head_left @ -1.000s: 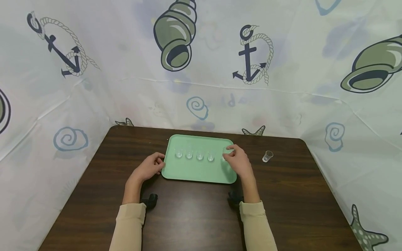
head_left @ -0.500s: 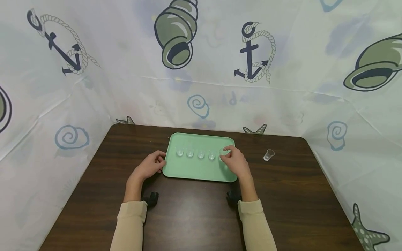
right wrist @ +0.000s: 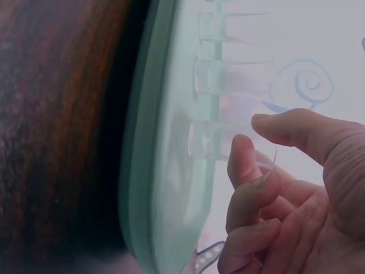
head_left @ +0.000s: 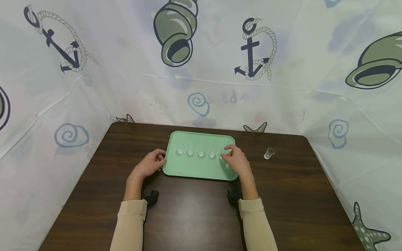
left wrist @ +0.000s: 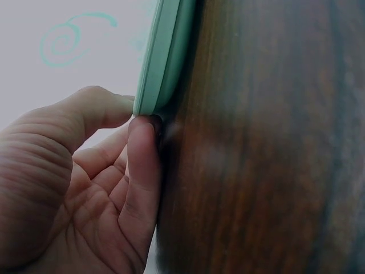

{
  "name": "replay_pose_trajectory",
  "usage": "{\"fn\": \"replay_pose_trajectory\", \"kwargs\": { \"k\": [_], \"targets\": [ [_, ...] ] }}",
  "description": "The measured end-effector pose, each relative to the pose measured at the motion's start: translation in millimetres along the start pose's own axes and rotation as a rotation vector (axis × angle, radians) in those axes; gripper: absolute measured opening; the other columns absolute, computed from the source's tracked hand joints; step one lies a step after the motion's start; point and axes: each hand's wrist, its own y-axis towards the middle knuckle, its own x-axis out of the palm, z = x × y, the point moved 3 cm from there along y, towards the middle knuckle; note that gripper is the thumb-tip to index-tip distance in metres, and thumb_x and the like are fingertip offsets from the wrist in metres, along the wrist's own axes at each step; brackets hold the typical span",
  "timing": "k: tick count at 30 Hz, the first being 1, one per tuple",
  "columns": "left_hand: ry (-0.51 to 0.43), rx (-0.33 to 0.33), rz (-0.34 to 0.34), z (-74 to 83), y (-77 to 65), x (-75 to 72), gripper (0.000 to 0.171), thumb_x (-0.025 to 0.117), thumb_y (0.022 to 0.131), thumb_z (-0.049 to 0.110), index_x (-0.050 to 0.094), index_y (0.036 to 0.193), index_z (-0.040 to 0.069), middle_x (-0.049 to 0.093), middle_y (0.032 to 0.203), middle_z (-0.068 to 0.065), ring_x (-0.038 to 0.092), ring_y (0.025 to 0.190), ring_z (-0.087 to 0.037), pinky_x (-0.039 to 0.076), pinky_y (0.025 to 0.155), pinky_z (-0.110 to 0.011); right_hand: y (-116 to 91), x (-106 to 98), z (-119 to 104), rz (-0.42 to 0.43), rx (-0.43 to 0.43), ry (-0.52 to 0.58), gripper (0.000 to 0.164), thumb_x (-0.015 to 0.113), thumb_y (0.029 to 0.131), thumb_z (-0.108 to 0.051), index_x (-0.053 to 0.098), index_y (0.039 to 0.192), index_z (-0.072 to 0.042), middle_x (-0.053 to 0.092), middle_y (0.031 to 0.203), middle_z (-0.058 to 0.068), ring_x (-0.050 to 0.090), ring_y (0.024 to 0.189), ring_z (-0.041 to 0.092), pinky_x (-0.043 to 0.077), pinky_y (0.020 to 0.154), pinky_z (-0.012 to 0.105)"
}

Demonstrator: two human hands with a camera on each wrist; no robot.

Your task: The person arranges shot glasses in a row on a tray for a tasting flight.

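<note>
A light green tray (head_left: pixel 198 170) lies on the dark wooden table. Several small clear shot glasses (head_left: pixel 201 153) stand upright on it in a row. At the right end of that row, my right hand (head_left: pixel 237 161) holds another shot glass (right wrist: pixel 206 140) near its rim between thumb and fingers. Its base meets the tray in the right wrist view. My left hand (head_left: pixel 150 163) pinches the tray's left edge, the thumb on the rim (left wrist: pixel 149 97) and fingers lower down. One more shot glass (head_left: pixel 269 153) is on the table, right of the tray.
The wooden table (head_left: pixel 191 216) reaches back to a patterned cloth backdrop (head_left: pixel 132 94), which also rises at both sides. Black wrist cameras sit under the left wrist (head_left: pixel 152 197) and the right wrist (head_left: pixel 233 197).
The right hand has shifted slightly left with its shot glass, closer to the row, and then stayed there. The left hand has kept its place at the tray. The head view has tilted slightly.
</note>
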Motion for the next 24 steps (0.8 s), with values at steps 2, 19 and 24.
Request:
{"fn": "replay_pose_trajectory", "kwargs": {
  "k": [2, 19, 24],
  "targets": [
    [-0.001, -0.001, -0.002, -0.5, -0.1, -0.2, 0.045, 0.058, 0.110, 0.017, 0.050, 0.149, -0.006, 0.062, 0.106, -0.017, 0.065, 0.086, -0.023, 0.060, 0.080, -0.035, 0, -1, 1, -0.023, -0.002, 0.008, 0.050, 0.070, 0.103, -0.034, 0.061, 0.149, -0.014, 0.076, 0.109, 0.009, 0.066, 0.081, 0.022, 0.048, 0.065, 0.034],
    [0.019, -0.012, -0.010, 1.8, 1.6, -2.1, 0.045, 0.058, 0.111, 0.019, 0.051, 0.149, -0.004, 0.062, 0.107, -0.016, 0.065, 0.086, -0.022, 0.059, 0.080, -0.035, -1, -48, 31, -0.017, 0.005, 0.024, 0.064, 0.066, 0.107, -0.040, 0.047, 0.160, -0.009, 0.068, 0.094, 0.013, 0.062, 0.078, 0.027, 0.047, 0.068, 0.035],
    [0.011, -0.028, -0.008, 0.7, 1.2, -0.2, 0.045, 0.059, 0.110, 0.018, 0.051, 0.149, -0.004, 0.062, 0.108, -0.016, 0.065, 0.086, -0.023, 0.060, 0.081, -0.036, -3, -63, 39, 0.074, 0.020, 0.046, 0.069, 0.054, 0.108, -0.058, 0.049, 0.158, -0.011, 0.070, 0.100, 0.018, 0.065, 0.085, 0.030, 0.048, 0.072, 0.037]
  ]
}}
